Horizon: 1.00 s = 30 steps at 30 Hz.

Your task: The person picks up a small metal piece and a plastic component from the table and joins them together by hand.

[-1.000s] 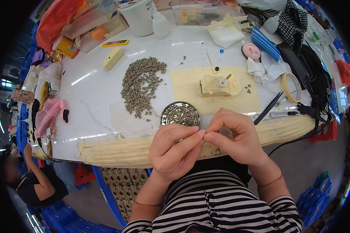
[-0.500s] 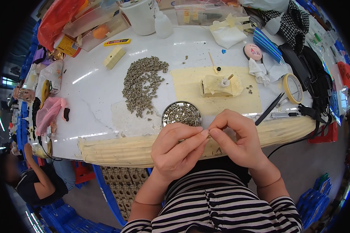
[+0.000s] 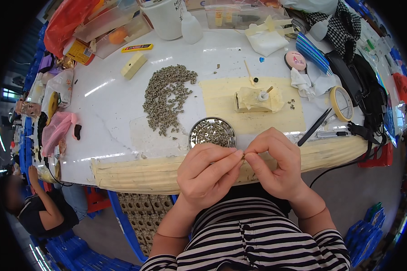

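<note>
My left hand (image 3: pixel 209 174) and my right hand (image 3: pixel 278 165) meet fingertip to fingertip over the table's front edge. Each one pinches with thumb and index finger. A tiny piece between the tips is mostly hidden and too small to name. Just beyond my left fingers sits a round metal dish (image 3: pixel 231 128) holding many small metallic parts (image 3: pixel 211 132). To its upper left, a large heap of similar small parts (image 3: pixel 163 92) is spread on the white tabletop.
Yellowish tape (image 3: pixel 135 177) covers the table's front edge. A tape-wrapped block (image 3: pixel 253 105) with a small white pot (image 3: pixel 262 95) stands beyond my right hand. Black tweezers (image 3: pixel 314 128), a utility knife (image 3: pixel 332 133) and a tape roll (image 3: pixel 341 103) lie at right. A person (image 3: pixel 45 205) sits at far left.
My right fingertips have shifted slightly, and a thin gap now shows between them and the left ones. The whole view has moved a little; nothing on the table has changed place.
</note>
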Each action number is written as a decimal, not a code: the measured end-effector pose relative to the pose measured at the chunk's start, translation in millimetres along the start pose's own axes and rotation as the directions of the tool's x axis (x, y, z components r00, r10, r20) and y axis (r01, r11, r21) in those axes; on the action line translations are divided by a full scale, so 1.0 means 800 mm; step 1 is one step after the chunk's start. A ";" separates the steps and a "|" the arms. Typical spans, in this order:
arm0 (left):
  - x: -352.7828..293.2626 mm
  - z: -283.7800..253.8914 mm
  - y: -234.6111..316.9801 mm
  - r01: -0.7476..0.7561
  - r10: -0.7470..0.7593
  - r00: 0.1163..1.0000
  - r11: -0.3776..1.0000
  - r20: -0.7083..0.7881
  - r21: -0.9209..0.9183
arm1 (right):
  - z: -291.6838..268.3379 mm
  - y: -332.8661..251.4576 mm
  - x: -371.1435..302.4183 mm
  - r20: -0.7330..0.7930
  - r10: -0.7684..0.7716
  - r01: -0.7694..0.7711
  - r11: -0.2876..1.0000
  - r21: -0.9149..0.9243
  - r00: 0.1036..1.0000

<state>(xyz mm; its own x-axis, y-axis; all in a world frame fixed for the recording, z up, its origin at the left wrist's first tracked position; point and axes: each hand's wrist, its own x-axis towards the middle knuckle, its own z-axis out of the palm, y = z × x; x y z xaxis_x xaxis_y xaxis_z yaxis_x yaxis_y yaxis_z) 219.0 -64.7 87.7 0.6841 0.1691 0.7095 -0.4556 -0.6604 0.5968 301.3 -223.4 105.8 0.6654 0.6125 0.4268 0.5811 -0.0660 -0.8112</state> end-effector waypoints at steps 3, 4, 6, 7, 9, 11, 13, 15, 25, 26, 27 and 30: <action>0.002 -0.004 -0.002 0.010 -0.009 1.000 0.995 0.013 -0.095 | 0.000 0.001 -0.003 0.112 0.200 -0.224 0.930 0.292 0.973; 0.003 -0.005 -0.002 0.019 -0.017 1.000 0.993 0.022 -0.119 | 0.000 0.000 -0.003 0.127 0.230 -0.261 0.904 0.338 0.965; 0.003 -0.007 -0.002 0.039 -0.033 0.999 0.986 0.041 -0.163 | 0.002 -0.001 -0.005 0.165 0.287 -0.331 0.841 0.428 0.944; 0.003 -0.007 -0.002 0.041 -0.036 0.999 0.986 0.034 -0.159 | 0.002 -0.001 -0.005 0.137 0.249 -0.283 0.879 0.383 0.959; 0.002 -0.005 -0.002 0.044 -0.041 0.999 0.988 0.020 -0.151 | 0.002 0.001 -0.005 0.087 0.166 -0.184 0.940 0.286 0.982; 0.000 -0.002 -0.001 0.021 -0.020 1.000 0.996 0.005 -0.092 | 0.003 0.000 -0.003 -0.010 0.017 -0.016 0.997 0.072 1.000; -0.001 0.001 -0.001 0.001 -0.001 1.000 0.999 -0.002 -0.040 | 0.006 0.000 -0.001 -0.067 -0.127 0.119 0.987 -0.111 0.990; -0.001 0.002 -0.001 -0.017 0.017 1.000 1.000 -0.001 0.010 | 0.009 0.002 0.000 -0.096 -0.255 0.225 0.943 -0.246 0.962; 0.001 -0.005 -0.004 0.006 -0.002 1.000 0.991 0.029 -0.134 | 0.002 0.002 -0.006 0.086 0.185 -0.202 0.935 0.291 0.979; 0.002 -0.007 -0.004 0.015 -0.008 0.999 0.986 0.040 -0.169 | 0.003 0.000 -0.008 0.123 0.251 -0.279 0.884 0.375 0.960; 0.002 -0.008 -0.004 0.024 -0.013 0.999 0.979 0.051 -0.203 | 0.003 -0.002 -0.008 0.165 0.312 -0.353 0.819 0.452 0.936; 0.001 -0.006 -0.005 0.049 -0.042 0.998 0.973 0.036 -0.225 | 0.006 -0.002 -0.007 0.128 0.281 -0.308 0.839 0.449 0.951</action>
<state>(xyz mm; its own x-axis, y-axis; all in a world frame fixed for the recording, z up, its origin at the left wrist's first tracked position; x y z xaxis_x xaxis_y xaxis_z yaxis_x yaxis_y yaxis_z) 218.0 -58.4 87.8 0.7225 0.1700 0.6701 -0.5382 -0.4701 0.6995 294.2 -223.0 102.9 0.7364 0.6645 0.1270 0.0723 0.1093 -0.9914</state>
